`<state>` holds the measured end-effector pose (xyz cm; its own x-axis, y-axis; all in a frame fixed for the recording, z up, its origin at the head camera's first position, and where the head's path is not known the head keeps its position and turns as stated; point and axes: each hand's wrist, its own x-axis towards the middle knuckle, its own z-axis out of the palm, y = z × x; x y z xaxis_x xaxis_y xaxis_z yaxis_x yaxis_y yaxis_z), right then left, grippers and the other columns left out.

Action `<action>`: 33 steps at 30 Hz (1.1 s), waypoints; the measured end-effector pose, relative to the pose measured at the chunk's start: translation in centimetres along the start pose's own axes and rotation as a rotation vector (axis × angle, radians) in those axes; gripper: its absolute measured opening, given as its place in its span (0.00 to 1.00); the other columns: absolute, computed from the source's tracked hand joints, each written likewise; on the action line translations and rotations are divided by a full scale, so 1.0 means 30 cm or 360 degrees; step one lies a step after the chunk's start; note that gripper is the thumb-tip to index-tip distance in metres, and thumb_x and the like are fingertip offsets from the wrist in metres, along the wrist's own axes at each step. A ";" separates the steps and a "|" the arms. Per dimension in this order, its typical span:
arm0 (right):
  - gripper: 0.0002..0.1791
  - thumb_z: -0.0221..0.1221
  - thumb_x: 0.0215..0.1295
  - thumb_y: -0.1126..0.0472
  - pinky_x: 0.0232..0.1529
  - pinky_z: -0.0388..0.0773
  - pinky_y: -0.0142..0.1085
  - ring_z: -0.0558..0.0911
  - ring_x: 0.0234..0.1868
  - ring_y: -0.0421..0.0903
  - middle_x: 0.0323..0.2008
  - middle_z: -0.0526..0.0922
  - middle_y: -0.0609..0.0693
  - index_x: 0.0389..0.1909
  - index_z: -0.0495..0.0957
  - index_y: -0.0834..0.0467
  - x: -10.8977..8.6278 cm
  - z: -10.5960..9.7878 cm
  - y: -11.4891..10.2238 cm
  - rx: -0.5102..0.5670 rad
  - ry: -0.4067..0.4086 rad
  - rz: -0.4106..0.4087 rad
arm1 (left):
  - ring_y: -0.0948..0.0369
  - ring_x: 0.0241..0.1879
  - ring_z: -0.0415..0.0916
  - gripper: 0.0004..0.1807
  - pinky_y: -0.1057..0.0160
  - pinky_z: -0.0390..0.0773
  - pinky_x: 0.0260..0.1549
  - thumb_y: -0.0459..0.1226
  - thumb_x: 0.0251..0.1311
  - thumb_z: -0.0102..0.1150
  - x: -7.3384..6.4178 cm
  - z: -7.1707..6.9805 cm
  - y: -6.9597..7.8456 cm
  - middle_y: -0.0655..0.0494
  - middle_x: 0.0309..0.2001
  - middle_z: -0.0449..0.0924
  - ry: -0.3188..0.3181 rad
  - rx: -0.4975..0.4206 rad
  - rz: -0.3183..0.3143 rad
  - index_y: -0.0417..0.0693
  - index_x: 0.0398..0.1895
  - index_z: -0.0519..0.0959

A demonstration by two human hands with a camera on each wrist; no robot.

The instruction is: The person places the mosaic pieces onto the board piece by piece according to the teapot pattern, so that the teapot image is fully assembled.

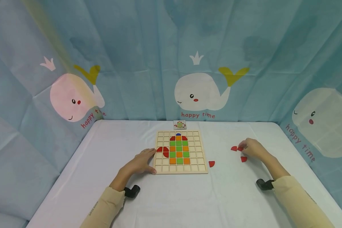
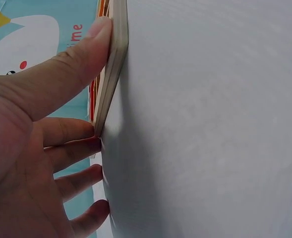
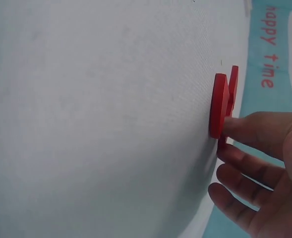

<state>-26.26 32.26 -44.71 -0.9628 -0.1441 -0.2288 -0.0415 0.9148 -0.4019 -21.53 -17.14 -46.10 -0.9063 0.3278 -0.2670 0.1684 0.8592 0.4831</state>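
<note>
A square wooden grid board (image 1: 198, 158) lies on the table with orange, green, red and blue pieces set in it. My left hand (image 1: 142, 162) rests against its left side, thumb (image 2: 98, 32) at the near corner and fingers spread along the edge. To the right of the board, my right hand (image 1: 253, 148) pinches a red quarter-circle piece (image 1: 240, 148) between thumb and forefinger, low over the table. Beside it lie one red quarter-circle (image 1: 233, 148) to the left and another (image 1: 243, 159) nearer me. In the right wrist view, a red piece (image 3: 217, 106) partly hides the pinched one.
One more red quarter-circle (image 1: 212, 163) lies just right of the board. Behind the board is a small picture card (image 1: 180, 124) with a similar pattern. A white cloth (image 1: 188, 199) covers the table, and a blue whale-print curtain (image 1: 148, 88) hangs around it.
</note>
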 end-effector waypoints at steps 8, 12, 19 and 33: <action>0.18 0.64 0.58 0.64 0.43 0.83 0.46 0.80 0.40 0.53 0.40 0.82 0.62 0.48 0.80 0.68 -0.005 -0.001 0.002 0.0014 -0.0007 0.0010 | 0.43 0.76 0.48 0.56 0.36 0.52 0.70 0.45 0.41 0.77 0.001 0.002 -0.001 0.43 0.75 0.56 -0.0005 -0.0002 -0.0006 0.41 0.74 0.58; 0.17 0.63 0.58 0.66 0.41 0.83 0.44 0.79 0.38 0.53 0.39 0.81 0.61 0.48 0.80 0.68 -0.004 0.000 -0.001 0.0018 -0.0002 -0.0026 | 0.43 0.76 0.48 0.56 0.36 0.52 0.71 0.46 0.41 0.77 0.003 -0.002 0.000 0.43 0.75 0.56 -0.0004 0.0007 -0.0002 0.41 0.74 0.58; 0.17 0.62 0.58 0.67 0.40 0.82 0.44 0.78 0.36 0.51 0.37 0.81 0.61 0.47 0.79 0.70 -0.011 -0.012 -0.014 0.0031 0.0003 -0.0050 | 0.44 0.76 0.48 0.56 0.38 0.52 0.72 0.46 0.42 0.77 0.005 -0.009 0.005 0.45 0.75 0.56 0.0000 0.0008 -0.0027 0.42 0.74 0.58; 0.18 0.63 0.60 0.62 0.38 0.81 0.42 0.78 0.37 0.51 0.39 0.81 0.61 0.49 0.80 0.68 -0.020 -0.006 -0.020 0.0055 0.0065 -0.0034 | 0.44 0.76 0.47 0.56 0.37 0.51 0.71 0.45 0.41 0.78 0.002 -0.002 0.003 0.44 0.75 0.56 -0.0006 0.0004 -0.0029 0.42 0.74 0.58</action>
<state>-25.72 31.88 -44.18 -0.9719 -0.1475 -0.1833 -0.0539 0.8980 -0.4366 -21.59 -17.06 -46.03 -0.9078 0.3132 -0.2789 0.1526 0.8661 0.4760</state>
